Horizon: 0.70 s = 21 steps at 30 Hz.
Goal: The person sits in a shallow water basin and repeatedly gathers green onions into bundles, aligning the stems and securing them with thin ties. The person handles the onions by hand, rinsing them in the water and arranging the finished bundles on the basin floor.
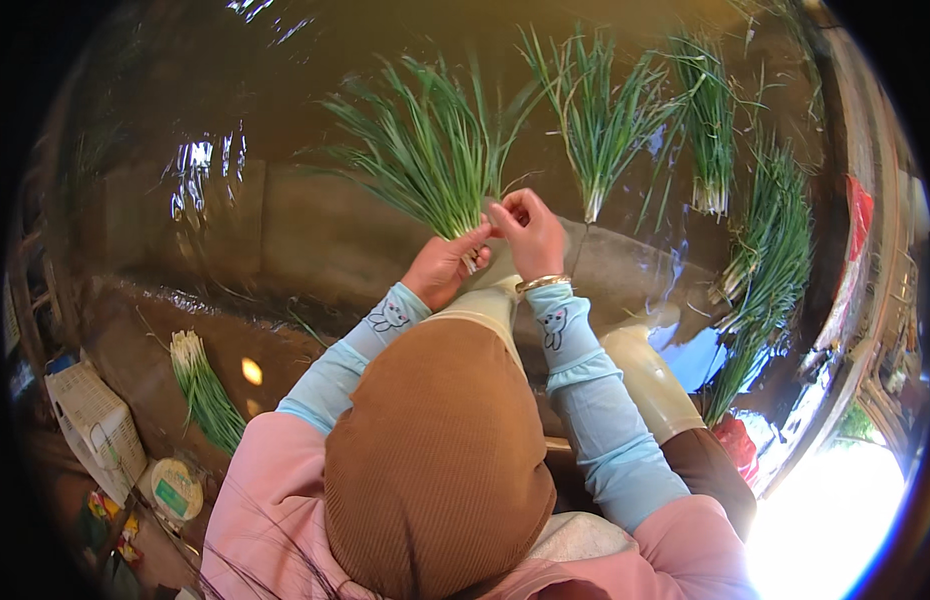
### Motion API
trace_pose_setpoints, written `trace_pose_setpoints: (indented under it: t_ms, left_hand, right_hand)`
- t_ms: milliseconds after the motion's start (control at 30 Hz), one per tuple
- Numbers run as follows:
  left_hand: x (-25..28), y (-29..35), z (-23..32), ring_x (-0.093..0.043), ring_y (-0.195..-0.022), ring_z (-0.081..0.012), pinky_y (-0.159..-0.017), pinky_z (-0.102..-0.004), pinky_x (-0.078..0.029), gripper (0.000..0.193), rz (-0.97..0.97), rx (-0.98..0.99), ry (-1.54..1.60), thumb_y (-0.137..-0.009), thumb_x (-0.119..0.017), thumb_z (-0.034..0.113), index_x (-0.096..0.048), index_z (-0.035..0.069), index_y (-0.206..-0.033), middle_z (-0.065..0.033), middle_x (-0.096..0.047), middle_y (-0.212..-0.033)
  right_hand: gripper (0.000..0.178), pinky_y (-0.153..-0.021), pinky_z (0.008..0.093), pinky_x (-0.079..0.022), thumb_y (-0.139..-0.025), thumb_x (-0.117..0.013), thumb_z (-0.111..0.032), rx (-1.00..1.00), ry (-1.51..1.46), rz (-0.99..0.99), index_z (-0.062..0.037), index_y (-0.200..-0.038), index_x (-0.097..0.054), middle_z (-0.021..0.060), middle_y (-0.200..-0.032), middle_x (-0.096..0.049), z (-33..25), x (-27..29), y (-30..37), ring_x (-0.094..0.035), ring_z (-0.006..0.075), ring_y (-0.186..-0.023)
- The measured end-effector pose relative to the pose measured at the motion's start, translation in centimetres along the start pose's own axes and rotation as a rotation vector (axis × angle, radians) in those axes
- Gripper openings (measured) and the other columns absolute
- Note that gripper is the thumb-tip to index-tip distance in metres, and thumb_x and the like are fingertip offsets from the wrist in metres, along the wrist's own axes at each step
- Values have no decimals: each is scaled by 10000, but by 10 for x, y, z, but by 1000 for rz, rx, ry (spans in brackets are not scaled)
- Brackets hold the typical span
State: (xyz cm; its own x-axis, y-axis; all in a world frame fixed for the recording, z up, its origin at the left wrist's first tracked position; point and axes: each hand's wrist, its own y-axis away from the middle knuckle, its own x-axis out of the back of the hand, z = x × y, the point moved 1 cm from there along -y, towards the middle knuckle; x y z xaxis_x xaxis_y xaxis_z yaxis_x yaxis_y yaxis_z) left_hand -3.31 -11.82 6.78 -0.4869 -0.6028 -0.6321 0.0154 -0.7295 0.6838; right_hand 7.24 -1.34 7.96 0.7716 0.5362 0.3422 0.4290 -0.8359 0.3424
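My left hand (pixel 446 266) is closed around the pale lower end of a bunch of chives (pixel 440 160), whose long green leaves fan out away from me. Close beside it, touching or nearly touching the stems, my right hand (pixel 530 232) has thumb and fingers pinched together. What lies in that pinch is too small to make out. Just right of my hands is another fanned bunch (pixel 603 120) with its pale end toward me. A narrower bunch (pixel 710 130) lies farther right.
Brown water surrounds my cream rubber boots (pixel 653 383). A long heap of chives (pixel 770 240) lies along the right side, near a wooden edge (pixel 890 200). At the left are one small bunch (pixel 205 392), a whitish plastic crate (pixel 97 425) and a round tub (pixel 176 489).
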Motion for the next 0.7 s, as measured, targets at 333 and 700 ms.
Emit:
trace_pose_setpoints:
  t_ms: [333,700]
  left_hand:
    - [21,-7,-16,-572,-734,-78,-645,-211,-451,126,37,32,27,-890,-650,111,-660,45,-997,10,-643,-879]
    - [36,-8,-8,-556,-733,-74,-677,-208,-464,188,10,-36,53,-906,-616,80,-565,60,-1085,-7,-609,-925]
  right_hand:
    - [186,-577,332,-460,-794,-691,-214,201,118,41,-46,-789,-611,91,-871,-578,28,-18,3,-577,224,-652]
    - [137,-536,237,-439,-902,-616,-169,48,-121,-23,-33,-912,-606,27,-756,-644,25,-1,-28,-557,92,-597]
